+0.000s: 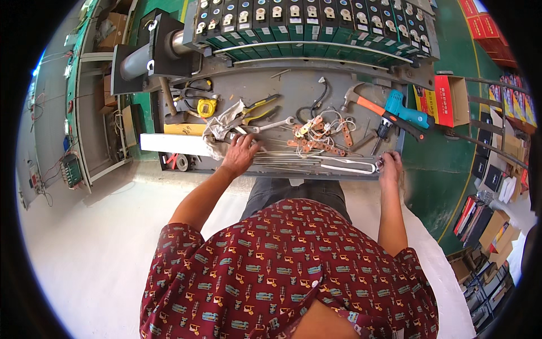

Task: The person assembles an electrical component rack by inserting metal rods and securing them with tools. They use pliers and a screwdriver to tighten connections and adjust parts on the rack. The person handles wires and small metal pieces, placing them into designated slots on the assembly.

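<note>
My left hand (241, 152) rests palm down at the left ends of several thin metal rods (288, 159), beside a crumpled pale cloth (219, 131). Its fingers are apart. At the tray's right front corner my right hand (389, 166) is closed, its fingertips pinching something small and dark that I cannot make out. A white looped cord or strip (347, 167) ends next to those fingertips. Between the hands and farther back lies a heap of copper connector strips (316, 144) tangled with white wires (337, 124).
The grey metal tray (254, 85) also holds a claw hammer (370, 105), a teal power drill (405, 110), yellow-handled pliers (261, 105), a wrench (275, 124) and a tape measure (206, 107). A row of green batteries (305, 34) stands behind. An open red box (449, 101) is at right.
</note>
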